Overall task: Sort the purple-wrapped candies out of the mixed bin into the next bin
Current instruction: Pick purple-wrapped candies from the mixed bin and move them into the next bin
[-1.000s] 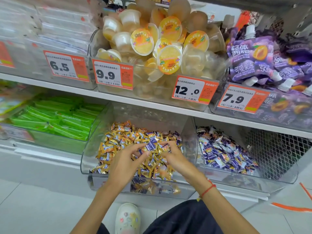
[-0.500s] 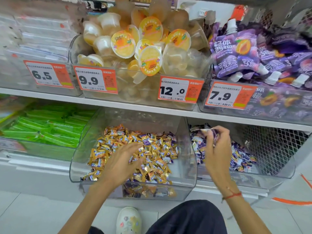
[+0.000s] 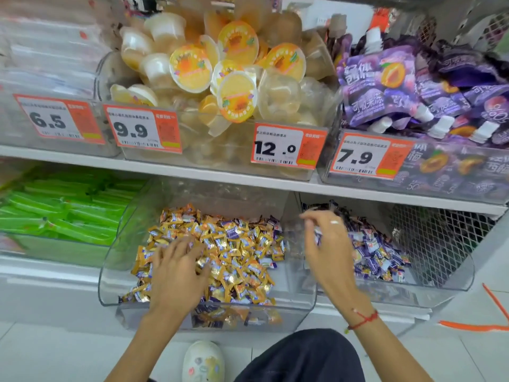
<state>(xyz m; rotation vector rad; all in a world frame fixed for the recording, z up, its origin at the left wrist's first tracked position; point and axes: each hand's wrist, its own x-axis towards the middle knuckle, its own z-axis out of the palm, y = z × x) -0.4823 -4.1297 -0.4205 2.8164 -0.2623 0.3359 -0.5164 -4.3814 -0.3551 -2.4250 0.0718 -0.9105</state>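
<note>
- The left hand (image 3: 176,268) was laid flat on the heap in the mixed bin (image 3: 110,285), fingers spread and relaxed with nothing pinched; this was judged a raking pose, meant to turn up purple wrappers buried among the gold ones.
- The right hand (image 3: 327,249) was held over the wall between the two bins, at the left edge of the next bin (image 3: 454,282). Its fingers were blurred; whether a candy was pinched or had been let go could not be told.
- That position was judged to suit dropping a candy just past the divider, so that the reach stayed short.
- The mixed bin, a clear scoop-fronted tub on the lower shelf, was filled mostly with gold candies (image 3: 242,282), with purple candies (image 3: 234,232) scattered through them, several toward the far side.
- The next bin, just right of it, was loaded with a pile of purple sorted candies (image 3: 371,255) lying toward its left and far parts; a mesh panel (image 3: 429,232) was seen at its right.
- Much sorting was judged to remain, since purple was visible across the mixed heap.
- To the left, a bin of green packs (image 3: 63,213) was seen; on the upper shelf (image 3: 165,169), jelly cups (image 3: 237,97) and purple pouches (image 3: 385,89) were stocked behind price tags (image 3: 286,147).
</note>
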